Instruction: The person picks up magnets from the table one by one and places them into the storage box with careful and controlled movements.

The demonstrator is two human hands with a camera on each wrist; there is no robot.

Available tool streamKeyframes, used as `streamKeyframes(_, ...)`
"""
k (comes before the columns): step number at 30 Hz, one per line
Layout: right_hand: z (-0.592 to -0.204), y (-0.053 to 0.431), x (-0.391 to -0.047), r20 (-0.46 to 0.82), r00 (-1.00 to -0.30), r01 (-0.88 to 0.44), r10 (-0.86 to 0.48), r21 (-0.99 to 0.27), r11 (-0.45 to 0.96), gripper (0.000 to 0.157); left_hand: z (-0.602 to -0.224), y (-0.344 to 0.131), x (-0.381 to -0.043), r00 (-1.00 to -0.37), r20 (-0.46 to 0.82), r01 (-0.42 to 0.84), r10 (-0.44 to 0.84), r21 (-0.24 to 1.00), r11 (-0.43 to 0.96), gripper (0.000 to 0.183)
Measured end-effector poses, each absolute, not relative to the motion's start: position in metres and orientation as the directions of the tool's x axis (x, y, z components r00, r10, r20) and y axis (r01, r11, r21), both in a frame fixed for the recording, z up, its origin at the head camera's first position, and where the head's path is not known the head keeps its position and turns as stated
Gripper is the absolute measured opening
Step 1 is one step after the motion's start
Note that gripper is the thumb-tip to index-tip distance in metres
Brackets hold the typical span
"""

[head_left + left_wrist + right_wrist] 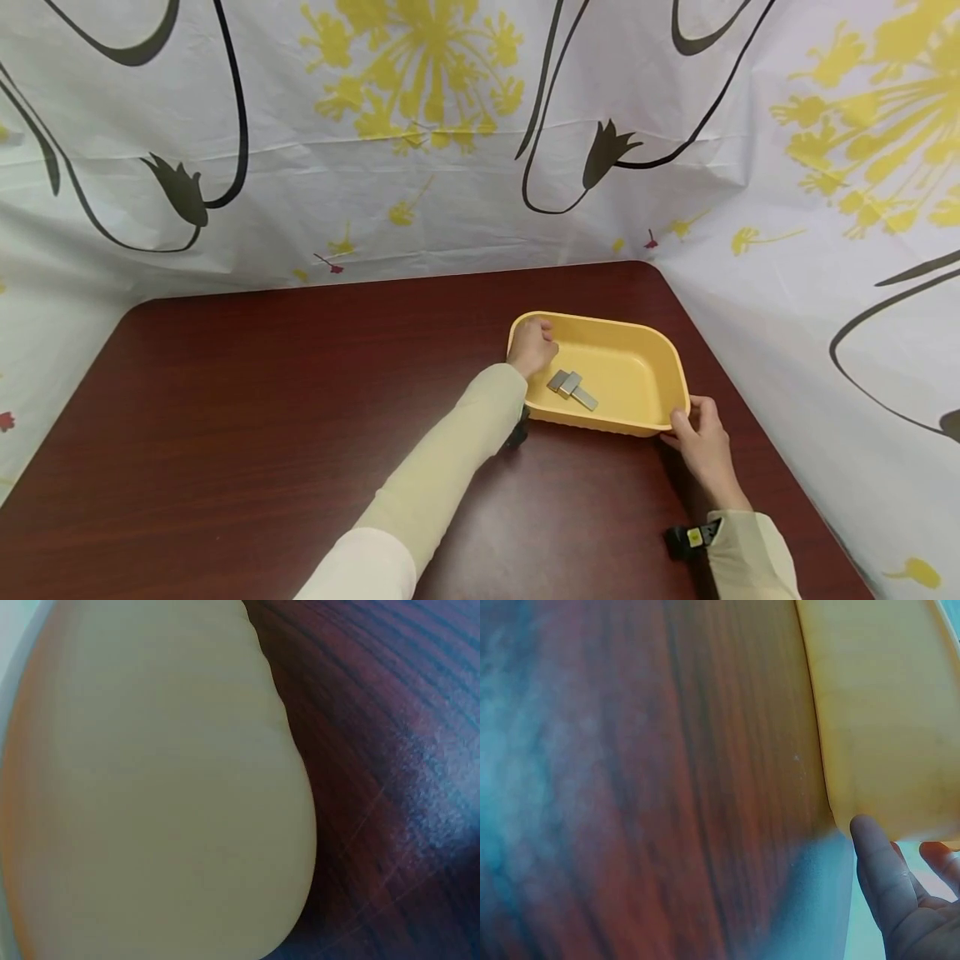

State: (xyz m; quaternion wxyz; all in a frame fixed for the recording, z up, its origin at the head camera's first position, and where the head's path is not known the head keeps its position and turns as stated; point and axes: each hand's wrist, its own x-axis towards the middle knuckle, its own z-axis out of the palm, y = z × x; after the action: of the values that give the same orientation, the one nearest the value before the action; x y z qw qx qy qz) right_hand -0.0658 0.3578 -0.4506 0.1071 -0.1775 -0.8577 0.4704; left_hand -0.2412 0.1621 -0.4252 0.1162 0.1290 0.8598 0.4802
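Observation:
A yellow rectangular tray [637, 367] with raised walls stands near the right side of the table. Inside its left end is my left hand [532, 346], fingers bent, the wrist passing over the front left of the rim; whatever lies under the fingers is hidden. Just right of this hand, several small flat metal pieces [573, 389] lie overlapping on the tray floor. My right hand [701, 442] grips the tray's front right corner, thumb at the rim and fingers outside. In the right wrist view a fingertip [862, 825] is against the corner.
The dark red-brown wooden table [225, 433] extends far to the left. A white cloth [465, 208] with yellow and grey flower prints hangs behind it and along both sides. The tray's outer wall [157, 780] fills much of the left wrist view.

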Motion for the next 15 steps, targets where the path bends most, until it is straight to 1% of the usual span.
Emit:
streamKeyframes(7,-0.451,0.357,-0.066,0.014,-0.911,0.210,0.411,-0.843,0.495,0.040,-0.414,0.154,-0.230,-0.931,0.017,0.189,0.365,0.876,0.443,0.032)
streamKeyframes(15,-0.451,0.357,-0.067,0.010,-0.910,0.215,0.415,-0.844,0.491,0.040,-0.411,0.146,-0.228,-0.929,0.064,0.220,0.365,0.888,0.404,0.031)
